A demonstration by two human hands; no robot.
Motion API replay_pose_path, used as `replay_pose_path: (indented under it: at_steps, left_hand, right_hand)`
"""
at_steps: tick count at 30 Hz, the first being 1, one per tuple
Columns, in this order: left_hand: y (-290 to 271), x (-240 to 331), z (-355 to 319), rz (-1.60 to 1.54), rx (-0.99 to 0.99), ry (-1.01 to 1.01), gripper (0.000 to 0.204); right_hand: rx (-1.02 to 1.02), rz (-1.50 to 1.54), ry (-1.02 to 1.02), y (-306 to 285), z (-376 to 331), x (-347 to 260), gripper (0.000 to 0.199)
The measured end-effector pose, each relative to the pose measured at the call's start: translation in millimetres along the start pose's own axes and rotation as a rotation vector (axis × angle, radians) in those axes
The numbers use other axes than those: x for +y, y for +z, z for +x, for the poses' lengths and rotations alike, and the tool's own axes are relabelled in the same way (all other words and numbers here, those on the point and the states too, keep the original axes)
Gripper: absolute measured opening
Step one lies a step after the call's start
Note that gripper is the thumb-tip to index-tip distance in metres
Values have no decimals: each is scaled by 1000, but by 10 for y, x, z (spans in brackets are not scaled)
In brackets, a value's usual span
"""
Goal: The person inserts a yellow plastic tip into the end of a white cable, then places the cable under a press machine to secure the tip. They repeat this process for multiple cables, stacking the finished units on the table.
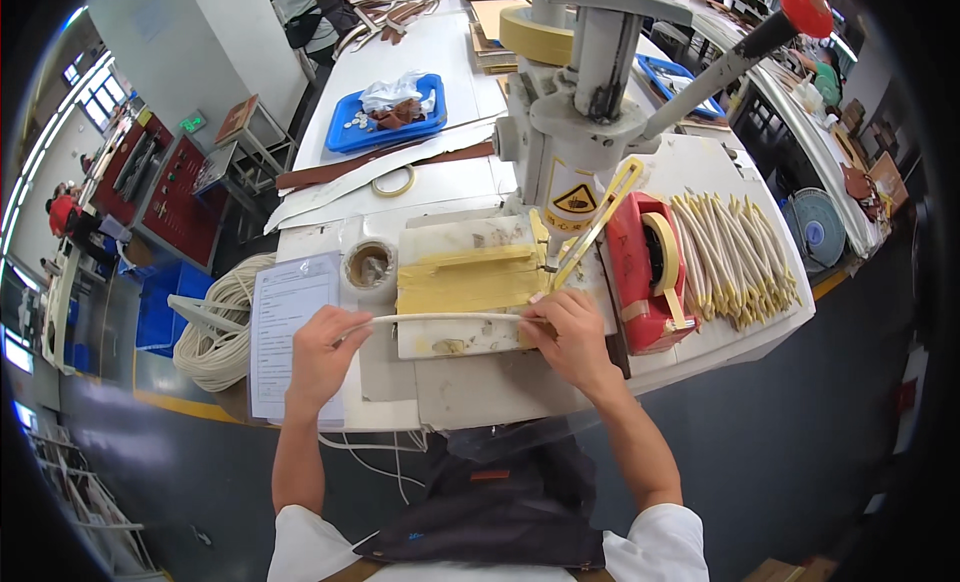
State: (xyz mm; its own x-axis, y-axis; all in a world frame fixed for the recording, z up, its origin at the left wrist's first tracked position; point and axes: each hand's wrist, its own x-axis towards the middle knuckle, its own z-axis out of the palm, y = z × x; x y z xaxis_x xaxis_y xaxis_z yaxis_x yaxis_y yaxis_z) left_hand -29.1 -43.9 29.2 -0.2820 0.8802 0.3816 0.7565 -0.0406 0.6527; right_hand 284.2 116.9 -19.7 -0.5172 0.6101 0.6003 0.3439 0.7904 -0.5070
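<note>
A short length of white cord (440,317) runs nearly straight between my two hands, in front of the press. My left hand (322,347) pinches its left end, and my right hand (566,327) pinches it near the right end. Behind the cord lies the press's pale base block (430,349), its top partly covered in yellow tape (465,292). My right hand is close to the lower end of a yellow-edged metal strip (598,225) that slants up beside the press (580,152). The fingers hide both cord ends.
On the right, a red tape dispenser (640,307) stands beside a pile of cut cords (735,257) with yellow ends. A red-knobbed lever (740,62) reaches up rightward. At left are a coil of cord (225,327), a printed sheet (295,332) and a tape roll (370,265); behind, a blue tray (345,137).
</note>
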Motion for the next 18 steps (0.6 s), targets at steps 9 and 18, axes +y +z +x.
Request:
replay_pose_path:
  at_steps: [9,18]
  left_hand:
    - [117,-217,11,70,-158,-19,14]
    - [196,-193,-13,138,-182,110,15]
  right_hand:
    - [80,-7,150,-18,-64,-14,15]
    - [28,-6,106,-54,-43,-4,15]
